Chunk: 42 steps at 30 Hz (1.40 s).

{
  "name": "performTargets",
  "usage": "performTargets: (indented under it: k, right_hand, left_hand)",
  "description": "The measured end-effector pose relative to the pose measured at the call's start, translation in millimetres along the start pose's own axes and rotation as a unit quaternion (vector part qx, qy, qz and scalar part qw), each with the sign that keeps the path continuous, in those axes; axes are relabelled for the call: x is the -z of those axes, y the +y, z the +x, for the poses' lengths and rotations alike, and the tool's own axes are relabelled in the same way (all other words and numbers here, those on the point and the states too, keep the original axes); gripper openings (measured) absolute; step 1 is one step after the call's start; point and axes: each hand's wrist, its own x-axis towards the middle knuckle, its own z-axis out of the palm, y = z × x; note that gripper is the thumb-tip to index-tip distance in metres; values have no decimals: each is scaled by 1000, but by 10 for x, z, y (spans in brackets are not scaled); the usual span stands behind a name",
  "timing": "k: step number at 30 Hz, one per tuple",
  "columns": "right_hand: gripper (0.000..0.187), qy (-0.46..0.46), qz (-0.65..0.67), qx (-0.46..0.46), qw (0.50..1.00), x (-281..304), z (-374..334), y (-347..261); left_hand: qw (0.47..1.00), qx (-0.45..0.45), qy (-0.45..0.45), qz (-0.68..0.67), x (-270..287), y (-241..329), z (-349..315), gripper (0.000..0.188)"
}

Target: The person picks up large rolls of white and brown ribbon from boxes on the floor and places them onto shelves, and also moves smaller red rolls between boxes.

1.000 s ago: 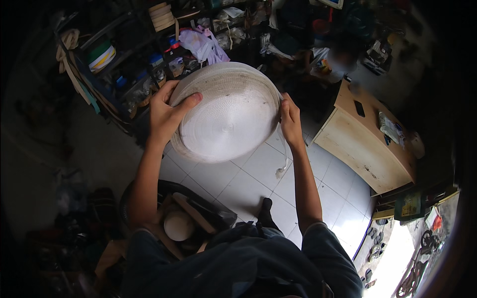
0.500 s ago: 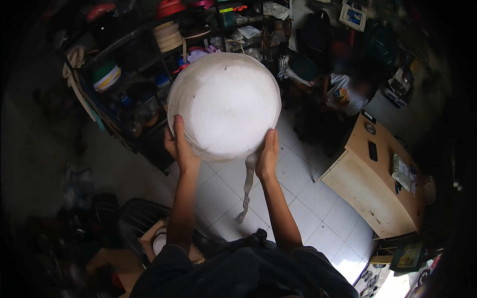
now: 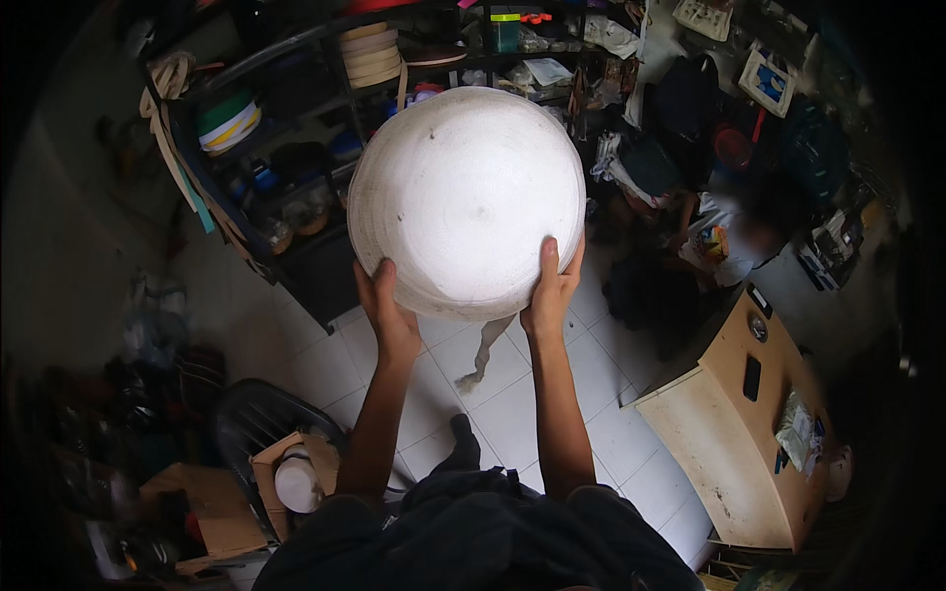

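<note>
Held item: large white disc-shaped roll (image 3: 465, 197), wound in fine concentric rings, face toward the camera; a few dark specks on the surface.
Position of held item: raised in front of the shelving unit (image 3: 286, 148), above the white tiled floor (image 3: 512, 404), in contact with neither.
Left hand (image 3: 386, 313): at the lower left rim of the roll; fingers go behind the rim, thumb lies along the edge.
Left grip state: closed on the rim of the roll.
Right hand (image 3: 552, 291): at the lower right rim; thumb pressed flat on the front face, fingers wrapped behind.
Right grip state: closed on the rim of the roll.
Loose end: a narrow pale strip (image 3: 485, 350) hangs from the bottom of the roll between the forearms, its end near the floor.
Shelving contents: stacked tape rolls in tan (image 3: 371, 54) and in green and yellow (image 3: 229, 120), plus small containers.
Desk: light wooden desk (image 3: 729, 433) at lower right, well apart from the roll, carrying a dark flat device (image 3: 752, 377).
Lower left: open cardboard box (image 3: 296, 473) holding a small white roll (image 3: 298, 480), beside a dark chair (image 3: 251, 419).
</note>
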Motion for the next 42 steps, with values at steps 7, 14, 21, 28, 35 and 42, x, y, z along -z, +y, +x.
performTargets:
  k: [7,14,21,28,35,42]
  right_hand:
    - [60,-71,-99,80,989,-336,852,269]
    - [59,-167,-158,76,970,-816,1620,852]
    - [43,-273,-314,23,909,-1073,2162,1389]
    - [40,-194,-29,-132,972,-1615,2338,2418]
    - [44,-194,42,-198,960,-2151,2794,2789]
    - [54,-131,81,-160,975,-2466,3072,3063]
  left_hand:
    - [970,48,-191,140,445,296,1634,68]
    - [927,74,-205,305,331,471,2628,70]
    - [965,-28,-47,256,538,374,2995,54]
    - [987,-100,113,60,545,21,3626,52]
    - [970,-163,174,-47,419,-503,4180,58]
    - [951,-224,201,-77,171,-1135,4497,56]
